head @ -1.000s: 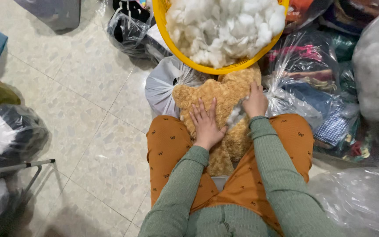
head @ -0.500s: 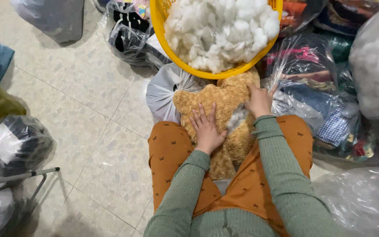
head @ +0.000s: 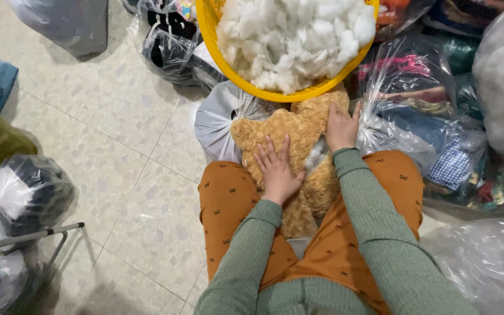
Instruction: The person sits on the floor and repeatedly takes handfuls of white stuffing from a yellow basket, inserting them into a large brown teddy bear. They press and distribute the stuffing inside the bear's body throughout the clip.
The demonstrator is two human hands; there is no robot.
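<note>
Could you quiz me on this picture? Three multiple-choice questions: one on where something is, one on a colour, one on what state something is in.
1. Where does the plush toy lie?
A. in the basket
B. on the person's lap, between the knees
C. on the bare tiled floor at the left

2. What colour is the basket holding the white stuffing?
A. yellow
B. blue
C. black

3. How is the left hand set?
A. closed in a fist
B. lifted clear of the toy
C. laid flat, fingers spread, on the toy

Answers:
1. B, the tan toy rests across the orange trousers.
2. A, its rim is bright yellow.
3. C, the palm presses on the fur, while the right hand rests on the toy beside a gap showing white filling.
</note>
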